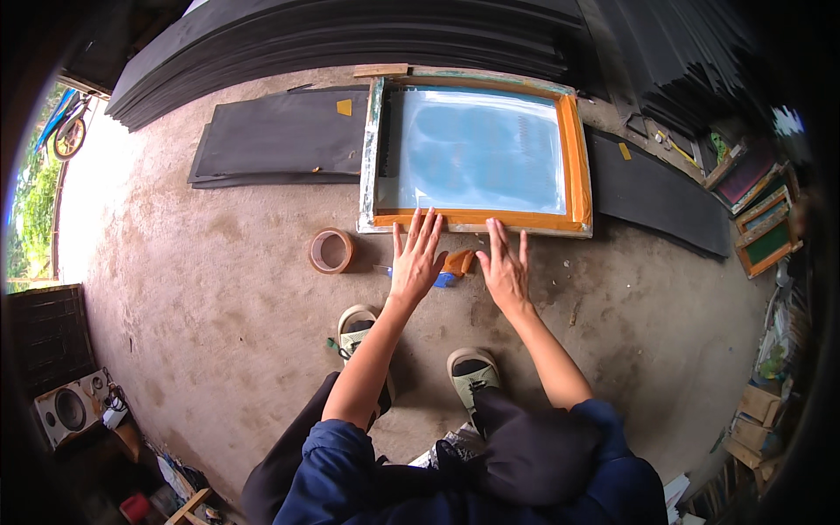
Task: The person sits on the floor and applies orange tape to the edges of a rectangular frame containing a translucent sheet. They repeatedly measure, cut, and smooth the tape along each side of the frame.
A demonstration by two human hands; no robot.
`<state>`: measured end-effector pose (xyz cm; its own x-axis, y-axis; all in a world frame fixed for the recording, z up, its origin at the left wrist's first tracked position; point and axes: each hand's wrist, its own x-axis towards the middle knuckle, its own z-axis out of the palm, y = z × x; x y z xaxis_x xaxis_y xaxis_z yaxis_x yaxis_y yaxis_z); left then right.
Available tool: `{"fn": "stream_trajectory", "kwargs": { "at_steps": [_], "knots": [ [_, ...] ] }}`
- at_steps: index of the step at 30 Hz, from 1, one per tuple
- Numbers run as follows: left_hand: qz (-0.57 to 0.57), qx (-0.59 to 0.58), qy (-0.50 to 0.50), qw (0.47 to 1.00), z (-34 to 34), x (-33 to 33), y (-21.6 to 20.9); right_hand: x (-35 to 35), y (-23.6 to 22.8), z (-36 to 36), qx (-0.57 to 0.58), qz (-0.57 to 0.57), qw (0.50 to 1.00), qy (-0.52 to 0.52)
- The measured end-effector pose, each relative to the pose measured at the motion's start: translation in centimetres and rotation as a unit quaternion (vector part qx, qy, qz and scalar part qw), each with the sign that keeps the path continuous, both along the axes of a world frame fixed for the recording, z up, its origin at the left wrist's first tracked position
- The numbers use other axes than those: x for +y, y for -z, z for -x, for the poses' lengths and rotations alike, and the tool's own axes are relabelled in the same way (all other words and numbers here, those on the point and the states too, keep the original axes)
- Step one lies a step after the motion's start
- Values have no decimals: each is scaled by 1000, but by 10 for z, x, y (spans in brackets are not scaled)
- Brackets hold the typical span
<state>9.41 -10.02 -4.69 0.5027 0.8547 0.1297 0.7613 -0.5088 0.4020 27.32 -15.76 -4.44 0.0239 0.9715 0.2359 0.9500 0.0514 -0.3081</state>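
A wooden screen-printing frame (584, 166) with a bluish mesh (481, 149) lies over dark sheets on the floor. Brown packing tape (573, 149) runs along its right side, and another strip covers the near side. My left hand (416, 258) rests its outstretched fingertips on the near strip, left of the middle. Farther right, my right hand (506, 267) has its fingers spread at the same near edge. Neither hand grips anything. Between and partly behind my hands are a crumpled piece of brown tape (459, 262) and a blue object (445, 280), mostly hidden by my left hand.
A roll of brown tape (332, 251) sits on the concrete floor at the left. Dark flat sheets (280, 136) stick out on both sides of the frame. Behind are long stacks of black sheets (350, 39). Smaller frames (766, 232) lean at the far right; a speaker (72, 407) stands lower left.
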Motion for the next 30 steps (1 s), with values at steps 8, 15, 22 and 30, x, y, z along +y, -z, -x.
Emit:
{"fn": "stream_trajectory", "kwargs": {
  "at_steps": [8,15,22,30],
  "knots": [
    [-52,52,159,985,-66,17,6,-7,18,-132,250,-90,875,404],
    [-71,58,246,965,-166,-7,13,-16,24,-164,637,-43,712,291],
    [-102,83,255,958,-196,-22,10,-18,25,-170,681,-40,682,266],
    [24,-2,155,988,-164,-53,-6,-6,27,-153,651,-38,700,291]
  ]
}}
